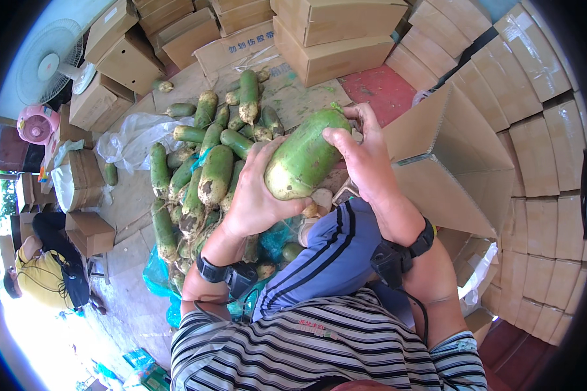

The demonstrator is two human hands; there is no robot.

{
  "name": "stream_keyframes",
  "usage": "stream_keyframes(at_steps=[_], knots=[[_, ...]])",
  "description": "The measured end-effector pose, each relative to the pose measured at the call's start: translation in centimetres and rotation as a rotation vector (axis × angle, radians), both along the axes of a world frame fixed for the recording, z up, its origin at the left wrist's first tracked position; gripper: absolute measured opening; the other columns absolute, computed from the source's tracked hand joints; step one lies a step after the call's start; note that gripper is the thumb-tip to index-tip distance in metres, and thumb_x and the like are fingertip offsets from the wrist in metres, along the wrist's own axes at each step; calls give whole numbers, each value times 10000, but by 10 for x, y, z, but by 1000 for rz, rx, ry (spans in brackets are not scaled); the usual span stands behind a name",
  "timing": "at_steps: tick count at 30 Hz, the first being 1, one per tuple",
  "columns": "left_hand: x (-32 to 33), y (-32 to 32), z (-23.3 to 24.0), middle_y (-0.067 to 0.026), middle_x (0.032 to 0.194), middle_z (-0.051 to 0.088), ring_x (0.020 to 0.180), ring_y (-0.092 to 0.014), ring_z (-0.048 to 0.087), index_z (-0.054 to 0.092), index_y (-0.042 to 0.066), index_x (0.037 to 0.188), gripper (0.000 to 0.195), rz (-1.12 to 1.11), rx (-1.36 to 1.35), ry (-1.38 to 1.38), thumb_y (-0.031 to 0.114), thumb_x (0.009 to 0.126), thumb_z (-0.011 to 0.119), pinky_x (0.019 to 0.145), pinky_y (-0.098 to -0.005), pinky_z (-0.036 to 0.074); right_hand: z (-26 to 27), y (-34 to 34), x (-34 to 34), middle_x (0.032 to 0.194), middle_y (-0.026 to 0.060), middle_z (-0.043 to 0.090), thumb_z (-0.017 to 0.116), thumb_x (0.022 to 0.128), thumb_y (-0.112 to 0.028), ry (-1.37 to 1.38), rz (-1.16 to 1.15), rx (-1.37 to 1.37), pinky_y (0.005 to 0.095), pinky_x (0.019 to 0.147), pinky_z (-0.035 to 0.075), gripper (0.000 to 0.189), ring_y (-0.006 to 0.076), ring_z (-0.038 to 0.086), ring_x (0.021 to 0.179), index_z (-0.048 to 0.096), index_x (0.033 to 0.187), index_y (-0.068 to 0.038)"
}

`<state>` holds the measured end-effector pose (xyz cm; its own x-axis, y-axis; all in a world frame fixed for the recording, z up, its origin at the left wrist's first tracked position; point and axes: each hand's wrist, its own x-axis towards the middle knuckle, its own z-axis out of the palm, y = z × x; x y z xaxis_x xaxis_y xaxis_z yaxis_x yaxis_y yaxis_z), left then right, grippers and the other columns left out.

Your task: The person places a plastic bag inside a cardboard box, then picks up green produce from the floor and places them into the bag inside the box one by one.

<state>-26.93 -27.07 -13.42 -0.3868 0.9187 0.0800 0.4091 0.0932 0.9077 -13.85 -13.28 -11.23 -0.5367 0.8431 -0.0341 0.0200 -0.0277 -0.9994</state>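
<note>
A large green radish with a pale lower end (pixel 305 154) is held between my two hands in front of me. My left hand (pixel 261 193) cups its lower, pale end from the left and below. At the leafy top end, my right hand (pixel 364 146) has its thumb and fingers on the radish, near a small green leaf stub. Left of the held radish lies a heap of green radishes (pixel 216 173) with soiled whitish ends and roots. Teal plastic (pixel 274 239) shows under and beside the heap.
An open cardboard box (pixel 462 171) stands to my right. Stacked cartons (pixel 533 161) line the right wall, others (pixel 337 54) stand ahead. Clear plastic (pixel 137 139), a white fan (pixel 49 66) and a pink fan (pixel 38 124) are at left. A person in yellow (pixel 44 278) sits far left.
</note>
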Motion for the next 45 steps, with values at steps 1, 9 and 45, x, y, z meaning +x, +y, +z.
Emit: stream_keyframes(at_steps=[1, 9, 45], knots=[[-1, -1, -1, -197, 1205, 493, 1147, -329, 510, 447, -38, 1320, 919, -2, -2, -34, 188, 518, 836, 1013, -388, 396, 1, 0, 0, 857, 79, 586, 697, 791, -181, -18, 8, 6, 254, 625, 460, 366, 94, 549, 736, 483, 1023, 4], [-5, -2, -7, -174, 1212, 486, 1159, -293, 492, 447, -53, 1316, 921, -39, 36, -160, 193, 521, 842, 1032, -371, 368, 0, 1, 0, 829, 53, 567, 678, 835, -178, 83, 24, -107, 233, 572, 443, 300, 77, 527, 688, 497, 1001, -6], [26, 24, 12, -236, 1287, 482, 1204, -299, 506, 275, -15, 1311, 936, 383, 364, 68, 105, 605, 877, 1036, -391, 406, -26, -12, -8, 1312, 105, 455, 632, 908, -170, 550, 351, -492, 339, 972, 429, 670, 198, 475, 1197, 221, 1431, -84]])
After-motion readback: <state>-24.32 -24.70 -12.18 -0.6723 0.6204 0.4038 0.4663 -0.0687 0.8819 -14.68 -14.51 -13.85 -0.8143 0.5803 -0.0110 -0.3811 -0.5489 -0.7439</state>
